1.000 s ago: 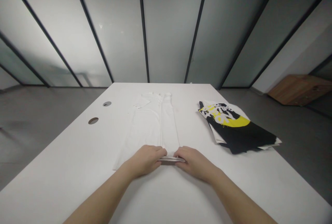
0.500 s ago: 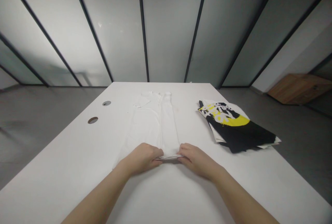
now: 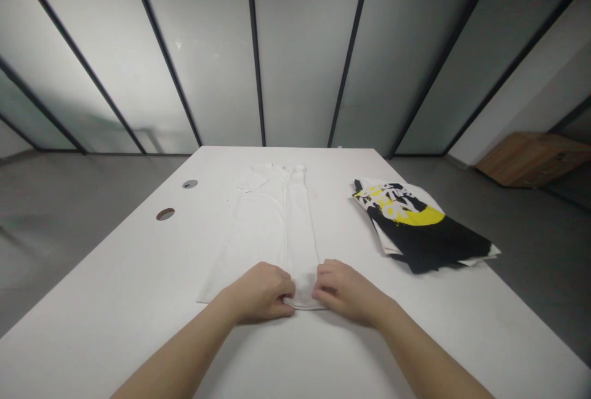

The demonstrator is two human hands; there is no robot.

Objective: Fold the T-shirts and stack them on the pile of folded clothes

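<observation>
A white T-shirt [image 3: 258, 233] lies flat on the white table, its right side folded inward as a long strip and a short sleeve showing at the far left. My left hand [image 3: 265, 291] is closed at the near hem, with the cloth edge between thumb and curled fingers. Across the folded strip, my right hand [image 3: 344, 291] pinches the hem at its right corner, fingers bent. The hem between both hands rests down on the table. Parts of the fingertips are hidden by the hands themselves.
A pile of garments [image 3: 422, 226], the top one black, yellow and white, lies on the right of the table [image 3: 115, 300]. Two round holes [image 3: 165, 214] pierce the tabletop at left. Beyond stands a frosted glass wall [image 3: 300, 48]; a wooden cabinet [image 3: 530, 159] is at far right.
The hem, which was held slightly raised and farther in, has come down and toward me onto the table. Both hands moved slightly nearer with it. The garment pile stayed put.
</observation>
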